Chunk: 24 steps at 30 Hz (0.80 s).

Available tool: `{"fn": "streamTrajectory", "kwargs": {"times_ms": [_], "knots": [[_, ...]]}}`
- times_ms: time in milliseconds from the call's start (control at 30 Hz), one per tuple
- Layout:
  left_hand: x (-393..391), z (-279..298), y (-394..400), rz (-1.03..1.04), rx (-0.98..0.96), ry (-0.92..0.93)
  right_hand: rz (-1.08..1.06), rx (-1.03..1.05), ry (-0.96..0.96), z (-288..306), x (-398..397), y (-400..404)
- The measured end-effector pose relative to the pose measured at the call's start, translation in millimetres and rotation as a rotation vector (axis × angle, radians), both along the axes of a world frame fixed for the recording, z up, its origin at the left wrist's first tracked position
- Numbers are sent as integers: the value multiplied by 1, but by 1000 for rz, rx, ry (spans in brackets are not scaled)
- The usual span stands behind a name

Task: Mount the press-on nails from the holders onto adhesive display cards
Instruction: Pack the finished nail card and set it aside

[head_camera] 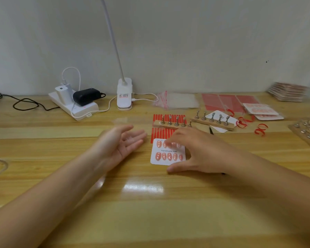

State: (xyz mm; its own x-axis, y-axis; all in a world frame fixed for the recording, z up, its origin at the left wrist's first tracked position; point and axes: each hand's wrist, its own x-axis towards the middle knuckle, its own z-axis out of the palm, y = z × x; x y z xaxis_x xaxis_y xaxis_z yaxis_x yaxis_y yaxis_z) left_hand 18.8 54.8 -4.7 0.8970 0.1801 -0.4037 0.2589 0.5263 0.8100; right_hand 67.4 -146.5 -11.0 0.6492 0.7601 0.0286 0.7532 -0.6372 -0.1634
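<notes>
A white display card (168, 151) printed "Handmade Nail" lies flat on the wooden table (150, 203), with two rows of pink press-on nails stuck on it. My right hand (197, 149) hovers over its right side, fingers spread above the top row and thumb by the lower right corner. My left hand (122, 142) is open, palm up and blurred, just left of the card and apart from it. Behind the card stand two wooden holder strips (170, 124) (212, 121) with bare metal pegs. Red-striped adhesive sheets (161, 134) lie under and between them.
A power strip (73, 106) with chargers and cables sits at back left, a clip lamp (124, 94) beside it. Clear bags (177, 101), red sheets (227, 102), finished cards (263, 111), a card stack (288, 91) and red tape curls (260, 129) fill the back right. Another peg holder (308, 131) is at the right edge.
</notes>
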Motion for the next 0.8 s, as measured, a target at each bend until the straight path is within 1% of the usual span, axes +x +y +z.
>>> {"fn": "streamTrajectory", "kwargs": {"times_ms": [67, 133, 200, 300, 333, 367, 400, 433, 467, 500, 533, 567, 600, 667, 800], "knots": [[-7, 0, -3, -70, 11, 24, 12, 18, -34, 1, 0, 0], [-16, 3, -4, -208, 78, 64, 60, -12, -125, 3, -2, 1], [-22, 9, -4, -377, 249, 117, 120, -62, -210, 6, -5, 2], [-32, 21, -3, -699, 596, 227, 208, -161, -310, 7, -9, 5], [-36, 25, -2, -812, 703, 225, 239, -175, -336, 6, -9, 5], [-38, 29, 0, -888, 804, 161, 266, -176, -355, 6, -10, 5], [-40, 32, 3, -907, 903, 36, 288, -170, -367, 6, -11, 4], [-41, 32, 6, -871, 1014, -130, 304, -157, -372, 6, -11, 3], [-40, 31, 9, -786, 1160, -304, 312, -146, -370, 6, -11, 1], [-37, 29, 13, -692, 1337, -437, 312, -129, -358, 5, -11, -2], [-34, 25, 16, -643, 1503, -489, 308, -103, -337, 4, -12, -4], [-32, 21, 17, -646, 1637, -497, 306, -75, -310, 4, -15, -7], [-30, 14, 18, -677, 1720, -487, 309, -57, -291, 4, -18, -9], [-25, 2, 17, -713, 1810, -471, 335, -52, -286, 5, -22, -12], [-17, -5, 12, -595, 1939, -651, 322, -32, -252, 8, -23, -19]]}}
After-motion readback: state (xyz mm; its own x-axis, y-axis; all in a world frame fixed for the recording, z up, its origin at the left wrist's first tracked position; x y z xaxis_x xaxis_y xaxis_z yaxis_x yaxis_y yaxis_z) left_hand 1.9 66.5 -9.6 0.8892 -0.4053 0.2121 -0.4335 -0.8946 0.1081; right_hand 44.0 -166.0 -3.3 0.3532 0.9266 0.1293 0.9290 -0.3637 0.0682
